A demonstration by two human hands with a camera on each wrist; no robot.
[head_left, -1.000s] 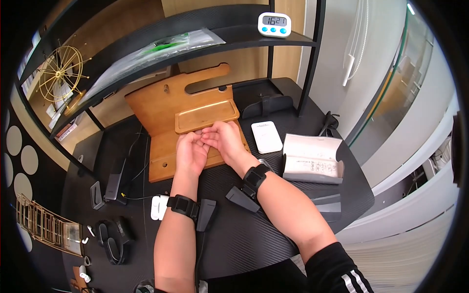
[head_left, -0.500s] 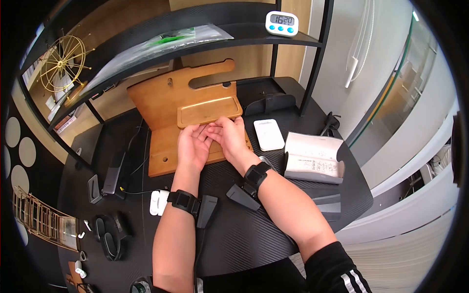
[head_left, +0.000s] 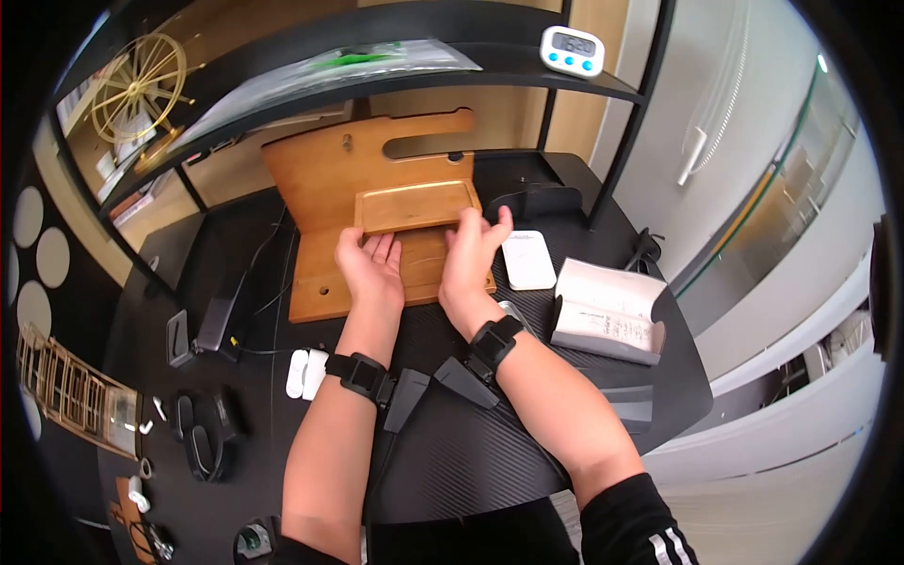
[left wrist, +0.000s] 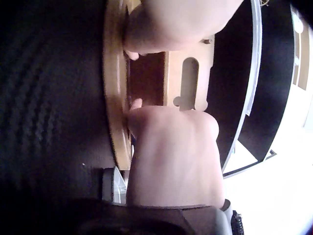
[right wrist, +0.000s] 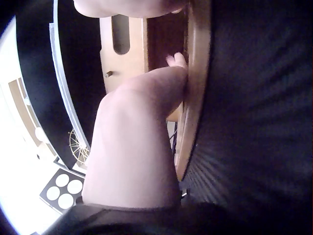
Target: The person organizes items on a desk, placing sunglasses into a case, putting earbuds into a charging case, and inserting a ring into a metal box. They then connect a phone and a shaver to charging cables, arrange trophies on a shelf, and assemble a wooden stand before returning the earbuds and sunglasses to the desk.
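A brown wooden stand (head_left: 377, 165) leans upright at the back of the black desk, with a shallow rimmed tray (head_left: 419, 205) jutting from it above a flat base (head_left: 320, 299). My left hand (head_left: 372, 273) lies palm up at the tray's left front corner, its thumb at the edge and its fingers extended below. On the right, my right hand (head_left: 468, 262) is at the opposite front corner, digits spread. Both wrist views show the hands from the side, low between base and tray, fingertips (right wrist: 178, 59) near the shaded wood. Part of the fingers is hidden.
A white power-bank-like slab (head_left: 528, 260) and an open grey case (head_left: 609, 311) lie to the right. An earbud case (head_left: 306, 374) and a black strap-like item (head_left: 202, 438) sit left. The shelf (head_left: 527, 75) with a timer (head_left: 573, 52) overhangs the stand.
My hands were together under the tray's front edge; they have moved apart toward its two corners, and the right hand's digits have spread. The head view has shifted slightly.
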